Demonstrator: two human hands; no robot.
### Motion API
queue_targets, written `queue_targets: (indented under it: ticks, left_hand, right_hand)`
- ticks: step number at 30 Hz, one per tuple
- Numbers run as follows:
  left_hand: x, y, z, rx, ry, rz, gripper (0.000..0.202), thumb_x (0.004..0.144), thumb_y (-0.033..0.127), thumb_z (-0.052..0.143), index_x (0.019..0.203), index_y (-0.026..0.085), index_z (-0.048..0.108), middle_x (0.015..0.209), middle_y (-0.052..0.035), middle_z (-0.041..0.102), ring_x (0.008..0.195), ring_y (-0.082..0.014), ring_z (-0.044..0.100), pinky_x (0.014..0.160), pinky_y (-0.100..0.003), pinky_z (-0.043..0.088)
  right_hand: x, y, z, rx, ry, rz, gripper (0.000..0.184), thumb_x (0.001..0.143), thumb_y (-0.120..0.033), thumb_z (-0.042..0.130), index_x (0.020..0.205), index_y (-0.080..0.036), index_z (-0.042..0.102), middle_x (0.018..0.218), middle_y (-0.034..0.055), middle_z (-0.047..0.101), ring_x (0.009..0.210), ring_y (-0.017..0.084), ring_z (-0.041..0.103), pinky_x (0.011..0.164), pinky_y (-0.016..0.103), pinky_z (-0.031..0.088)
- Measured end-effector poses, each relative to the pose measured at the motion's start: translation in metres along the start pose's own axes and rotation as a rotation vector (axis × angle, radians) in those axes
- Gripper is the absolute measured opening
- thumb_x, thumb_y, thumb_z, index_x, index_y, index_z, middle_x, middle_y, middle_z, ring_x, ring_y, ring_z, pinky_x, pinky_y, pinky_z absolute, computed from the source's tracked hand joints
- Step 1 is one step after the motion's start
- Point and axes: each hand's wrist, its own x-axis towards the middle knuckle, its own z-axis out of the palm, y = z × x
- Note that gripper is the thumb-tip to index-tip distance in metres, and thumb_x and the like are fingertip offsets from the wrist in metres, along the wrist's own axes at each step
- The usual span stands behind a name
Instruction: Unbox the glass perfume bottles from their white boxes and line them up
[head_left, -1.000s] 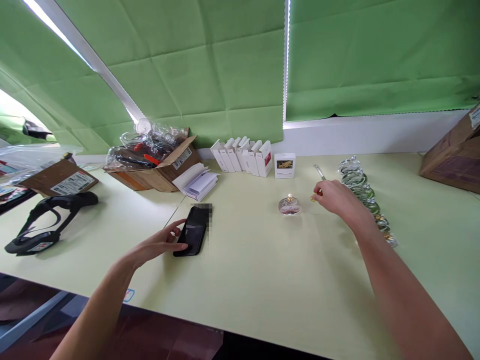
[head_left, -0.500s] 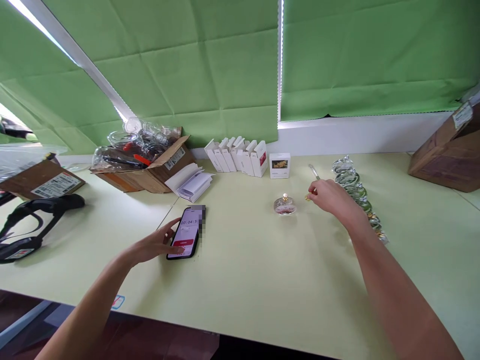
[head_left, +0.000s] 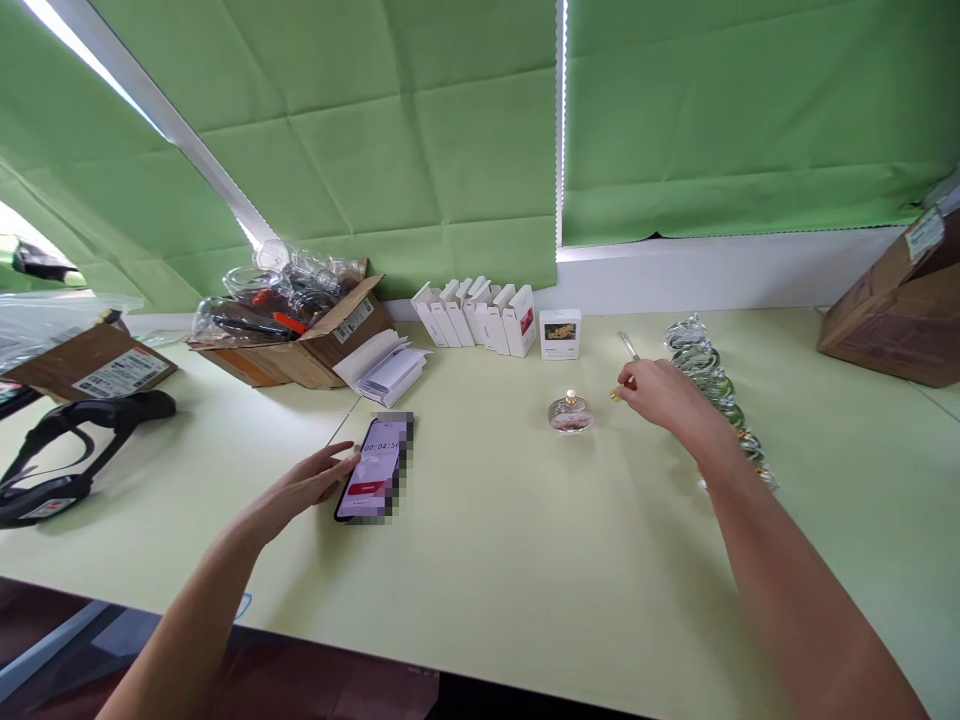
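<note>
My left hand [head_left: 315,480] hovers at the left edge of a phone [head_left: 369,478], fingers apart, holding nothing. The phone lies face up with a running timer and a red bar on its screen. Fingers of my right hand [head_left: 651,388] are pinched on a small gold-coloured piece [head_left: 616,395], mostly covered by the fingertips. Just behind that hand is a slim clear stick-like item [head_left: 627,344]; whether the two are joined I cannot tell. To the left of my right hand stands a round glass bottle [head_left: 571,414] with a gold top.
White boxes [head_left: 480,318] stand against the wall, beside one with a picture [head_left: 560,334]. Folded white papers [head_left: 386,368] lie by a carton of plastic-wrapped items [head_left: 330,345]. Clear-wrapped pieces [head_left: 712,385] line up at right. A black strap device [head_left: 82,450] and another carton [head_left: 896,305] are at the sides.
My left thumb has lifted from the lower part of the phone screen and the hand has drawn toward its upper left edge. My right hand has stayed nearly still.
</note>
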Motion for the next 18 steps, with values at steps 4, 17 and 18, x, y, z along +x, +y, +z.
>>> queue_targets:
  ticks: [4, 17, 18]
  left_hand:
    - [0.001, 0.022, 0.018, -0.033, 0.251, -0.045, 0.085, 0.073, 0.074, 0.059, 0.135, 0.017, 0.055, 0.093, -0.0046, 0.058, 0.072, -0.0177, 0.052, 0.06, -0.028, 0.043]
    - [-0.02, 0.158, 0.151, -0.178, -0.158, 0.64, 0.052, 0.083, 0.053, 0.067, 0.127, 0.026, 0.059, 0.12, -0.0112, 0.061, 0.092, -0.0211, 0.063, 0.079, -0.037, 0.053]
    - [-0.018, 0.166, 0.161, -0.204, -0.197, 0.644, 0.058, 0.082, 0.052, 0.07, 0.131, 0.026, 0.055, 0.127, -0.0124, 0.058, 0.1, -0.023, 0.062, 0.083, -0.038, 0.053]
  right_hand:
    - [-0.004, -0.004, -0.007, 0.094, 0.044, -0.007, 0.021, 0.091, -0.031, 0.056, 0.103, -0.018, 0.068, 0.1, 0.0114, 0.074, 0.09, 0.025, 0.066, 0.065, 0.031, 0.041]
    - [-0.022, -0.04, -0.018, 0.435, 0.234, -0.248, 0.023, 0.092, -0.028, 0.055, 0.11, -0.02, 0.068, 0.095, 0.0049, 0.076, 0.083, 0.02, 0.068, 0.074, 0.03, 0.047]
    - [-0.022, -0.042, -0.017, 0.43, 0.23, -0.25, 0.025, 0.092, -0.027, 0.056, 0.114, -0.02, 0.066, 0.097, 0.0057, 0.076, 0.084, 0.02, 0.068, 0.073, 0.03, 0.047]
